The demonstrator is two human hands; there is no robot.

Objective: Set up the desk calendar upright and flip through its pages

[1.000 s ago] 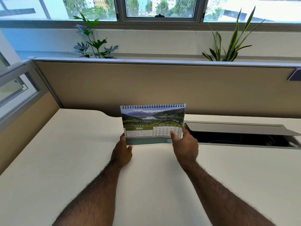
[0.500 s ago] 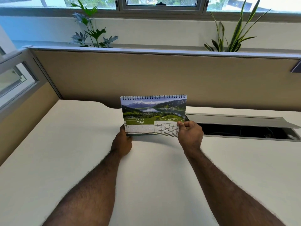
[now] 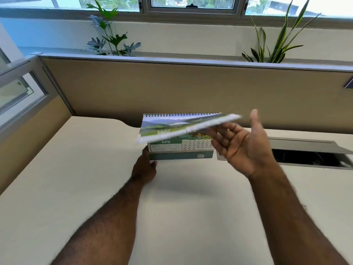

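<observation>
A spiral-bound desk calendar (image 3: 177, 152) stands upright on the white desk (image 3: 172, 207), its green base toward me. The May page (image 3: 183, 126) is lifted and blurred, swung up near level on the spiral. Under it the June page shows. My left hand (image 3: 144, 167) holds the calendar's lower left corner against the desk. My right hand (image 3: 242, 146) is palm-up with spread fingers, its fingertips under the right end of the lifted page.
An open cable tray (image 3: 309, 155) with a raised grey lid is set into the desk at the right. A beige partition (image 3: 191, 88) closes the back and left. Two plants (image 3: 110, 35) stand behind it by the window.
My right hand has gone from pinching the May page's lower right corner to lifting it up and back with fingers spread. June now shows underneath. My left hand stayed at the base.
</observation>
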